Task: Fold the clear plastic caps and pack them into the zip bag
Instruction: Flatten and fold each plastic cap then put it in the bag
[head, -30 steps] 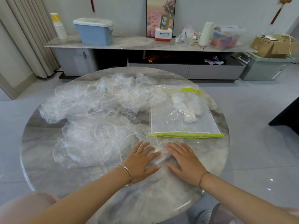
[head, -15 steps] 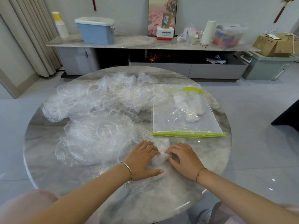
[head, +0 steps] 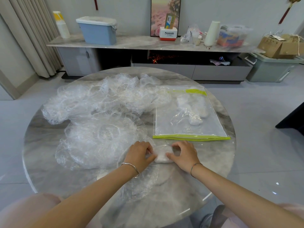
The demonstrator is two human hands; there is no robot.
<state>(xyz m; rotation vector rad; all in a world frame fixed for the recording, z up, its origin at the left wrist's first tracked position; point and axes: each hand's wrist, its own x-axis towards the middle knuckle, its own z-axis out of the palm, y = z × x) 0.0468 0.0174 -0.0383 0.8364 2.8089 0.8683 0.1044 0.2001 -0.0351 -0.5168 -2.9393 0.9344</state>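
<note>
A small white folded plastic cap lies on the round marble table near its front edge. My left hand grips its left end with curled fingers, and my right hand pinches its right end. Just beyond them lies a clear zip bag with a green strip along its near edge, holding a few folded caps. A large heap of loose clear caps covers the table's left half. Another flat clear cap lies under my left wrist.
A long grey sideboard stands behind the table with a blue lidded box, stacked cups, a white roll and a packed plastic bin. A green crate with cardboard boxes sits at the right. Curtains hang at the left.
My hands went from lying flat on the cap to curling round it. They have bunched it into a small white packet and moved slightly farther from me.
</note>
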